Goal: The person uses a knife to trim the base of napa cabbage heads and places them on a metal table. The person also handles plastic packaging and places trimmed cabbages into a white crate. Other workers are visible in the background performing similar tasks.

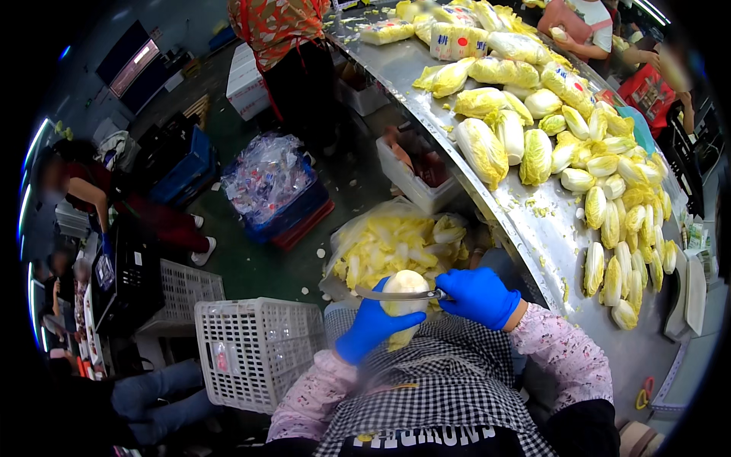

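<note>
In the head view, my left hand [373, 326] wraps a napa cabbage [406, 282] upright; my right hand [481, 298] clasps a knife [402, 296] across it. I'm probably trimming the base; slicing calls for a steady left hold. Loose leaves [388, 242] lie beyond.

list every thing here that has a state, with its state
left hand: gloved, holding cabbage
right hand: gloved, gripping knife
cabbage: held, pale base up
knife: unsheathed, held across cabbage
clear bag: open, heaped with leaves
blue bin: heaped with clear plastic
table cabbages: some wrapped, some bare
</note>
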`<action>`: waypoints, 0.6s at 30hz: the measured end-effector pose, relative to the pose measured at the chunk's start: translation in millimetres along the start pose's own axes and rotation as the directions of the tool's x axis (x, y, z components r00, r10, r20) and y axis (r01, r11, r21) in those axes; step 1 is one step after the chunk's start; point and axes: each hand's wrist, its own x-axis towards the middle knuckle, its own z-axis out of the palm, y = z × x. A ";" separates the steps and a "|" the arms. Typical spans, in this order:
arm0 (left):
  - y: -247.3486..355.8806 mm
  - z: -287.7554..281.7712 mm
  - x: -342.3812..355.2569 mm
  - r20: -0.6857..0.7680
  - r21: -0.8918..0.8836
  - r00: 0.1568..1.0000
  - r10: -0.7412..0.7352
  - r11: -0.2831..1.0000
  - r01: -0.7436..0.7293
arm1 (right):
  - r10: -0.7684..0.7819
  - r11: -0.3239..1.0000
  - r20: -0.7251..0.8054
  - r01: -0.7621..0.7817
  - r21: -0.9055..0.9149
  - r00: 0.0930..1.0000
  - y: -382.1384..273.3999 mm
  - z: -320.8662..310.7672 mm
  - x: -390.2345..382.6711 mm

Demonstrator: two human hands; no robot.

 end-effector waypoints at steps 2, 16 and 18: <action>-2.4 -1.8 -4.2 0.033 -0.026 0.999 -0.024 0.999 0.025 | -0.043 0.999 -0.055 0.044 0.026 0.998 6.0 13.1 1.1; -2.3 -10.1 -25.4 0.150 -0.139 0.981 -0.121 0.980 0.142 | 0.392 0.870 0.219 -0.438 0.229 0.894 101.5 137.7 -40.4; 2.1 -12.4 -17.5 0.130 -0.131 0.988 -0.082 0.986 0.099 | 0.462 0.855 0.130 -0.480 0.199 0.877 92.9 136.3 -40.4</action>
